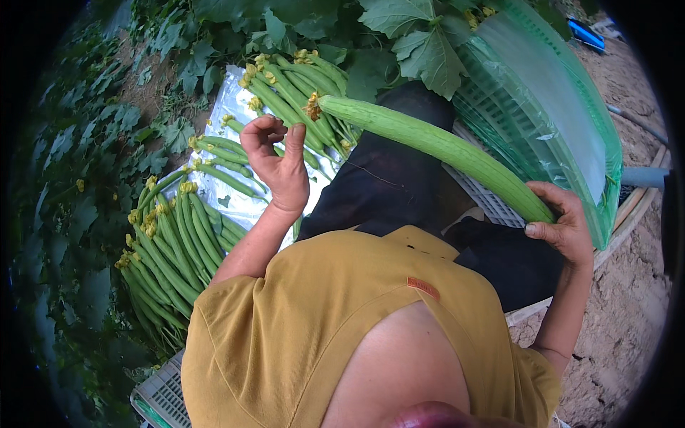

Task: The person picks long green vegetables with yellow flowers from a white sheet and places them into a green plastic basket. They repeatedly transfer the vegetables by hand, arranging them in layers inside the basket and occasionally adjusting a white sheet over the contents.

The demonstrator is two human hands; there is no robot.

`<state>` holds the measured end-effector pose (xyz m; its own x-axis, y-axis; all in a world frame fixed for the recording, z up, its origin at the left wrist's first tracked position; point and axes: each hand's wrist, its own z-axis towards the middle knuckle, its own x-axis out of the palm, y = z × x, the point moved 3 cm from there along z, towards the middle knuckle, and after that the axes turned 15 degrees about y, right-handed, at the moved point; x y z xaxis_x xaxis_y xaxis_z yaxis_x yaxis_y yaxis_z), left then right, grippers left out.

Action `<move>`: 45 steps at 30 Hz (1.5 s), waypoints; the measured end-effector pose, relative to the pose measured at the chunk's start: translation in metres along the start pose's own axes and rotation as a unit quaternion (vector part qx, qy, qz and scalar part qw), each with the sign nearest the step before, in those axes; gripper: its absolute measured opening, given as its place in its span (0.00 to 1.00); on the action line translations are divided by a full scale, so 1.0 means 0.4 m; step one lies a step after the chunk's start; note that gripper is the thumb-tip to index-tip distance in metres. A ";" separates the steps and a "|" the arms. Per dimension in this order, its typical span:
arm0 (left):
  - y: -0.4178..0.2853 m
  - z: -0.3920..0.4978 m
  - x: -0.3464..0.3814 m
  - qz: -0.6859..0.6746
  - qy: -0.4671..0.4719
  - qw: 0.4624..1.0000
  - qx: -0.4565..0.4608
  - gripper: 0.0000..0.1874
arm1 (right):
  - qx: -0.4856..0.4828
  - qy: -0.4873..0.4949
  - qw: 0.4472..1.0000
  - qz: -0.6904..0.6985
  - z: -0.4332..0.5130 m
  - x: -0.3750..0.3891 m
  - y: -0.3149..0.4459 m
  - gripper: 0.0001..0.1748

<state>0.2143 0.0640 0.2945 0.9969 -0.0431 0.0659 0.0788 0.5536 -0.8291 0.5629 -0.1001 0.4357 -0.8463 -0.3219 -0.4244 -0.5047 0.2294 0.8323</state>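
Observation:
A long green loofah gourd (pixel 433 144) slants across the lap, its stem end in my right hand (pixel 562 222), between thumb and fingers. A withered brown blossom (pixel 312 107) clings to its far tip. My left hand (pixel 278 160) is raised palm up to the left of that tip, fingers curled, holding nothing. Behind and below it, slim gourds with yellow blossoms (pixel 289 101) lie in a pile on silvery plastic film (pixel 241 203). A second large pile of slim gourds (pixel 176 251) is at the left, beside my left forearm.
A plastic crate lined with green film (pixel 535 107) stands at the right, beside the legs. Part of another crate (pixel 166 390) shows at the lower left. Leafy vines (pixel 80 187) crowd the left and top. Bare soil (pixel 615 331) and a grey pipe (pixel 642 177) lie at the right.

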 end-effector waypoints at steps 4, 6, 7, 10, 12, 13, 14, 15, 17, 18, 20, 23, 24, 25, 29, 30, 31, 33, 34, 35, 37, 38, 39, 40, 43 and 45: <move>0.051 -0.025 0.036 -0.164 0.052 0.916 -0.362 0.16 | 0.045 -0.019 0.992 0.119 -0.119 0.009 -0.066 0.37; 0.035 -0.027 0.086 -0.306 0.139 0.885 -0.324 0.18 | 0.045 -0.028 0.985 0.166 -0.156 0.018 -0.088 0.39; 0.025 -0.026 0.112 -0.351 0.169 0.874 -0.291 0.19 | 0.045 -0.029 0.984 0.169 -0.172 0.021 -0.095 0.39; 0.011 -0.009 0.154 -0.407 0.181 0.847 -0.291 0.15 | 0.047 -0.041 0.980 0.190 -0.217 0.026 -0.112 0.40; 0.001 0.003 0.172 -0.424 0.195 0.833 -0.299 0.10 | 0.055 -0.055 0.978 0.194 -0.243 0.028 -0.123 0.40; -0.006 0.007 0.179 -0.417 0.207 0.832 -0.303 0.10 | 0.059 -0.063 0.977 0.196 -0.255 0.028 -0.127 0.40; -0.013 0.007 0.185 -0.404 0.214 0.833 -0.312 0.10 | 0.061 -0.069 0.978 0.187 -0.267 0.028 -0.130 0.40; -0.020 0.003 0.189 -0.379 0.216 0.836 -0.332 0.10 | 0.063 -0.075 0.979 0.180 -0.280 0.027 -0.132 0.40; -0.030 -0.006 0.200 -0.351 0.223 0.838 -0.352 0.11 | 0.075 -0.087 0.981 0.158 -0.305 0.023 -0.133 0.40; -0.027 -0.012 0.201 -0.350 0.220 0.832 -0.370 0.11 | 0.083 -0.093 0.982 0.143 -0.317 0.019 -0.132 0.40; 0.001 -0.022 0.196 -0.353 0.211 0.830 -0.377 0.13 | 0.106 -0.109 0.982 0.110 -0.344 0.007 -0.129 0.40; 0.094 -0.050 0.145 -0.244 0.239 0.868 -0.359 0.11 | 0.095 -0.144 0.980 0.095 -0.379 -0.017 -0.127 0.40; 0.136 -0.063 0.121 -0.174 0.282 0.879 -0.342 0.10 | 0.105 -0.160 0.977 0.098 -0.395 -0.028 -0.127 0.40; 0.176 -0.086 0.091 -0.004 0.338 0.888 -0.313 0.10 | 0.100 -0.169 0.977 0.079 -0.409 -0.039 -0.124 0.39; 0.252 -0.254 -0.033 0.004 0.448 0.599 -0.664 0.34 | 0.089 -0.208 0.974 -0.027 -0.468 -0.097 -0.103 0.38; 0.217 -0.284 -0.036 -0.169 0.414 0.458 -0.768 0.42 | 0.092 -0.212 0.971 -0.063 -0.488 -0.119 -0.091 0.38; 0.174 -0.264 -0.043 -0.087 0.526 0.526 -0.663 0.45 | 0.100 -0.215 0.965 -0.108 -0.509 -0.139 -0.077 0.38; 0.110 -0.152 -0.010 0.223 0.713 0.430 -0.507 0.40 | 0.117 -0.257 0.949 -0.141 -0.561 -0.183 -0.047 0.38; 0.063 -0.089 0.018 0.363 0.761 0.333 -0.422 0.41 | 0.109 -0.290 0.938 -0.154 -0.579 -0.201 -0.040 0.38; 0.006 -0.023 0.080 0.472 0.800 0.307 -0.208 0.30 | 0.100 -0.319 0.928 -0.166 -0.591 -0.218 -0.036 0.38; -0.124 0.119 0.238 0.367 0.693 0.619 -0.038 0.10 | 0.096 -0.378 0.908 -0.149 -0.595 -0.258 -0.047 0.39; -0.177 0.167 0.313 0.295 0.656 0.693 -0.044 0.14 | 0.090 -0.401 0.899 -0.150 -0.585 -0.283 -0.055 0.39; -0.228 0.207 0.399 0.218 0.647 0.730 0.011 0.20 | 0.107 -0.390 0.902 -0.151 -0.568 -0.305 -0.064 0.39; -0.275 0.238 0.480 0.192 0.635 0.744 0.079 0.24 | 0.123 -0.374 0.905 -0.161 -0.542 -0.337 -0.072 0.39; -0.314 0.322 0.756 0.175 0.539 0.727 0.387 0.35 | 0.176 -0.288 0.924 -0.182 -0.425 -0.444 -0.106 0.41; -0.275 0.341 0.903 0.272 0.529 0.687 0.417 0.31 | 0.162 -0.276 0.919 -0.231 -0.339 -0.481 -0.132 0.42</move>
<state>0.5656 0.1012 0.4852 0.3567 0.0223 -0.9339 0.1072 0.9921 0.0646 0.7753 -0.1747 0.5219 -0.4418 0.0411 -0.8962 -0.7801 0.4756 0.4064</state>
